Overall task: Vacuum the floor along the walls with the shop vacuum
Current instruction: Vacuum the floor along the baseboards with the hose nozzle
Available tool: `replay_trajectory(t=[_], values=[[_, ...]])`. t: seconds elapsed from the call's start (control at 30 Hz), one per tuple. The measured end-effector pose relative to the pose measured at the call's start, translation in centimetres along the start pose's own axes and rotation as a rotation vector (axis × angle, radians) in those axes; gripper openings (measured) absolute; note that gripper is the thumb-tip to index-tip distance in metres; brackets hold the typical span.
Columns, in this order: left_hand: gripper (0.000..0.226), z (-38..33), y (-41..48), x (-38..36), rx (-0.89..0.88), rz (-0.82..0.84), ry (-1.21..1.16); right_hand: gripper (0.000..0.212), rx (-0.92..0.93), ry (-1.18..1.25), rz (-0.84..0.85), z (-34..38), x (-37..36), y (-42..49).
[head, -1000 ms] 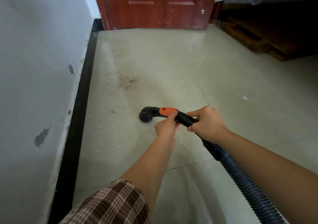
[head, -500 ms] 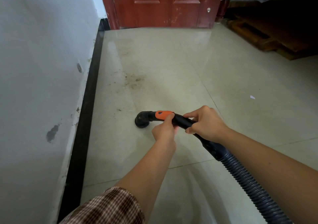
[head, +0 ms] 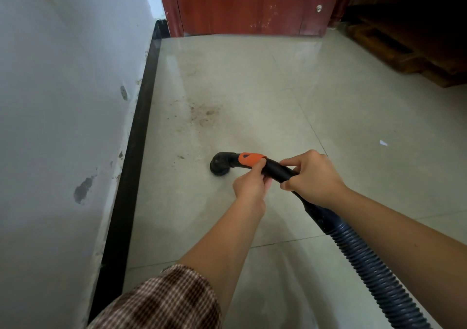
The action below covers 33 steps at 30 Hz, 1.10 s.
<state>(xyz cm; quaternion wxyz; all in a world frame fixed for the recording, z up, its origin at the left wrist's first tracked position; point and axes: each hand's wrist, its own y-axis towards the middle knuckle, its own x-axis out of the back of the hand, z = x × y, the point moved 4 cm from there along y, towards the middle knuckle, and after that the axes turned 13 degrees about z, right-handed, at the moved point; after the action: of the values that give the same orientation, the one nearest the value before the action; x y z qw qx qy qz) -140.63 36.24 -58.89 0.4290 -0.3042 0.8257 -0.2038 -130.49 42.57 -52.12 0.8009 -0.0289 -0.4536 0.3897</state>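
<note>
Two hands grip the black wand [head: 275, 169], arms extended: left hand [head: 249, 187] curled round it at the orange collar [head: 249, 158], right hand [head: 316, 178] wrapped round the tube ahead of the ribbed hose [head: 374, 275]. Round nozzle [head: 220, 164] on the tiled floor [head: 278, 88], toward its left edge near the black baseboard [head: 134, 156], short of a dirt patch [head: 204, 115].

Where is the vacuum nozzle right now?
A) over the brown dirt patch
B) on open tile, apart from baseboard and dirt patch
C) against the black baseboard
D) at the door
B: bare floor shows between the nozzle and the baseboard, and the brown dirt patch lies farther ahead of it.
</note>
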Motion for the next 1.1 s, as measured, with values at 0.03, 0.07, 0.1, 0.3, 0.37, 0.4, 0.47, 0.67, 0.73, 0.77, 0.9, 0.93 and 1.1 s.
replay_trajectory(t=[0.03, 0.07, 0.1, 0.3, 0.37, 0.4, 0.47, 0.67, 0.73, 0.77, 0.9, 0.93, 1.1], values=[[0.009, 0.0, 0.2, -0.3, 0.002, 0.011, 0.004, 0.044, -0.008, 0.001, -0.017, -0.2, 0.2, 0.1], [0.009, 0.0, 0.5, -0.7, 0.001, 0.022, 0.009, 0.044, -0.016, 0.002, -0.034, -0.5, 0.3, 0.2], [0.008, 0.0, 0.8, -0.9, -0.001, 0.034, 0.014, 0.044, -0.023, 0.000, -0.050, -0.6, 0.4, 0.4], [0.008, -0.8, 2.7, -1.5, -0.018, 0.047, 0.060, 0.038, -0.040, -0.010, -0.091, -0.9, 0.3, 1.9], [0.007, -1.1, 3.2, -1.3, -0.029, 0.050, 0.068, 0.033, -0.033, -0.002, -0.095, -0.8, 0.1, 2.5], [0.007, -1.2, 3.5, -1.1, -0.038, 0.051, 0.069, 0.032, -0.030, 0.002, -0.100, -0.7, 0.0, 2.8], [0.006, -1.5, 3.8, -0.8, -0.060, 0.044, 0.069, 0.036, -0.025, 0.024, -0.109, -0.5, -0.2, 3.2], [0.008, -2.5, 4.1, 0.3, -0.119, -0.027, 0.024, 0.038, 0.020, 0.062, -0.091, 0.7, -1.1, 4.1], [0.009, -2.8, 3.9, 0.8, -0.121, -0.054, 0.008, 0.040, 0.030, 0.062, -0.078, 1.2, -1.4, 4.2], [0.009, -2.9, 3.7, 1.0, -0.118, -0.067, -0.004, 0.041, 0.032, 0.060, -0.071, 1.4, -1.6, 4.2], [0.010, -3.3, 3.0, 1.8, -0.121, -0.105, -0.045, 0.040, 0.054, 0.056, -0.060, 2.2, -2.0, 4.2], [0.010, -3.4, 2.8, 2.0, -0.122, -0.110, -0.048, 0.039, 0.061, 0.061, -0.055, 2.4, -2.1, 4.2], [0.011, -4.0, 2.0, 2.9, -0.138, -0.142, -0.069, 0.036, 0.083, 0.052, -0.023, 3.5, -2.6, 4.2]])
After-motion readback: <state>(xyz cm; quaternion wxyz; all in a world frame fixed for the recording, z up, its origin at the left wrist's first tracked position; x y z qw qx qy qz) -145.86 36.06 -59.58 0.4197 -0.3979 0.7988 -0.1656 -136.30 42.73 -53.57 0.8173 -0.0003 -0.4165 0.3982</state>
